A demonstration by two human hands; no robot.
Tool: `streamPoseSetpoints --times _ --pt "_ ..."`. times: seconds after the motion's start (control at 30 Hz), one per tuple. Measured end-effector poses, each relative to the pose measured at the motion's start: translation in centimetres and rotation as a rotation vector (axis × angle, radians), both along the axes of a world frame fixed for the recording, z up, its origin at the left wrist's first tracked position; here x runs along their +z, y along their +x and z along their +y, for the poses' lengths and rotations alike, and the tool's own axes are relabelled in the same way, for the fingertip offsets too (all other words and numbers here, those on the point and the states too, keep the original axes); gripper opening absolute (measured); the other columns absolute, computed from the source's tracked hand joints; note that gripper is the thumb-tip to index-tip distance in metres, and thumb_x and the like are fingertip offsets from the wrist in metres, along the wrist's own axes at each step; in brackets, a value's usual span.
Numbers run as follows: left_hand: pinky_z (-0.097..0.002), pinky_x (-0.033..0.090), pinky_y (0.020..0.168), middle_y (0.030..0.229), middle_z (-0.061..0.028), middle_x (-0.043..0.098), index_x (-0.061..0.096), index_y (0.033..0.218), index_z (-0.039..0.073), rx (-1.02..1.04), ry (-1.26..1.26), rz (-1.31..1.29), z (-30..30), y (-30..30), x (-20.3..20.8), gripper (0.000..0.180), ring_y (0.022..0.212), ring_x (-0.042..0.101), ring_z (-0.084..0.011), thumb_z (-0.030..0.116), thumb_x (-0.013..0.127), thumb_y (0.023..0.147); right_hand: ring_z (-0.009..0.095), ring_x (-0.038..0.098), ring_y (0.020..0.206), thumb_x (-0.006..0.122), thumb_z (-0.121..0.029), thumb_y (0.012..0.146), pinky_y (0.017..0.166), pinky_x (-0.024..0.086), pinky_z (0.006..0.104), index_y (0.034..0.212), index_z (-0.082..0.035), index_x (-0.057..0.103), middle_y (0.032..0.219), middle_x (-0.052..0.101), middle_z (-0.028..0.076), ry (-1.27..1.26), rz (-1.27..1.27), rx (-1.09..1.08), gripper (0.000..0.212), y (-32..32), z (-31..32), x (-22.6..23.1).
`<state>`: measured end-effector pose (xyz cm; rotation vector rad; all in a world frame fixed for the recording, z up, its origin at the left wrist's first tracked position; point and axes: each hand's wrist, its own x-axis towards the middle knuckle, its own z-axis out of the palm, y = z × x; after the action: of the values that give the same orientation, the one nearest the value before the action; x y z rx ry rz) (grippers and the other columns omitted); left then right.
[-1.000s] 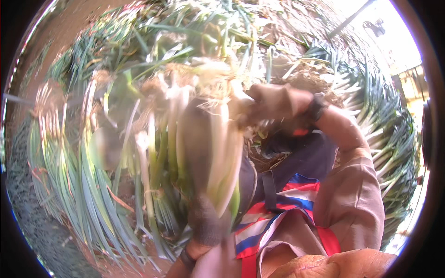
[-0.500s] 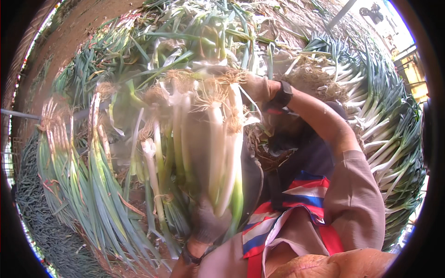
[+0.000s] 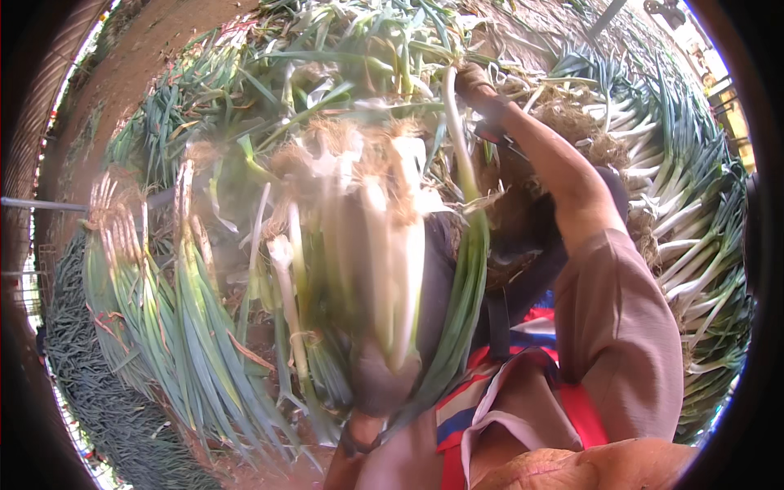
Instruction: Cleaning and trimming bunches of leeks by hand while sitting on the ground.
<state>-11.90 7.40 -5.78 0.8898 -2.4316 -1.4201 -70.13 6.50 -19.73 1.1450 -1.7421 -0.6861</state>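
My left hand (image 3: 385, 382), in a grey glove, is closed round the lower part of a bundle of leeks (image 3: 380, 269). Their white stalks stand root end up, and the shaggy roots are blurred. Farther out, my right hand (image 3: 474, 83), also gloved, is curled at the root end of a single leek (image 3: 457, 135). That leek's pale stalk bends down to long green leaves (image 3: 467, 278) that hang to the right of the bundle, by my left hand. The fingertips of my right hand are partly hidden.
More leeks (image 3: 196, 302) lie on the left, roots away from me. Trimmed leaves (image 3: 351, 65) heap up ahead. A long row of white-stalked leeks (image 3: 670, 212) curves along the right. Bare soil (image 3: 163, 41) shows far left, with a thin metal bar (image 3: 41, 203).
My right hand has moved up and away from the bundle's roots, and a single leek now stands apart beside it. My left hand keeps its hold, shifted slightly right.
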Motion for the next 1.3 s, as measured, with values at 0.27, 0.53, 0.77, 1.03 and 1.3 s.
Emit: streamPoseSetpoints --times 0.27,0.53,0.77,1.03,1.3 --pt "-0.0315 0.05 0.084 0.106 -0.0116 0.064 0.054 0.117 -0.008 0.227 0.277 0.075 -3.7 -1.4 5.3 0.049 0.092 0.062 -0.0196 0.004 0.075 0.074 0.012 0.067 0.077 0.067 -0.017 0.086 0.067 0.052 0.0231 0.1 -0.013 0.069 0.082 0.068 -0.002 0.309 -0.665 -0.161 0.015 16.9 -0.6 17.7" --pt "-0.0415 0.036 0.105 0.134 -0.0208 0.045 0.028 0.142 -0.005 -0.032 -0.277 -0.107 -2.1 -1.3 4.6 0.104 0.122 0.046 -0.0312 0.037 0.085 0.067 0.031 0.068 0.07 0.058 -0.019 0.081 0.061 0.055 0.0401 0.076 -0.006 0.07 0.073 0.067 0.015 0.109 -1.599 0.142 0.018 34.2 0.1 28.4" --pt "-0.0412 0.037 0.103 0.138 -0.0192 0.04 0.026 0.145 -0.003 0.097 -0.298 0.052 -2.8 -1.0 2.5 0.105 0.123 0.043 -0.0311 0.03 0.083 0.064 0.025 0.064 0.076 0.062 -0.02 0.078 0.068 0.055 0.0357 0.088 -0.007 0.065 0.084 0.066 0.009 -0.436 -1.417 0.887 0.016 24.8 -4.6 22.8" --pt "-0.0394 0.039 0.102 0.135 -0.0164 0.043 0.028 0.145 -0.003 0.109 0.108 0.124 -7.0 4.6 3.8 0.1 0.119 0.045 -0.0273 0.025 0.083 0.066 0.027 0.063 0.099 0.076 -0.029 0.076 0.082 0.055 0.0355 0.123 0.0 0.052 0.112 0.062 0.017 -0.141 -1.636 0.225 0.06 17.1 -2.1 23.0" --pt "-0.0373 0.041 0.099 0.13 -0.0124 0.047 0.032 0.143 -0.002 0.141 0.288 0.131 -8.6 9.7 4.1 0.094 0.113 0.048 -0.0229 0.02 0.085 0.068 0.019 0.062 0.08 0.08 -0.026 0.074 0.064 0.052 0.0317 0.108 0.006 0.06 0.097 0.065 0.014 0.006 -2.731 0.635 0.05 33.9 -1.0 20.5"
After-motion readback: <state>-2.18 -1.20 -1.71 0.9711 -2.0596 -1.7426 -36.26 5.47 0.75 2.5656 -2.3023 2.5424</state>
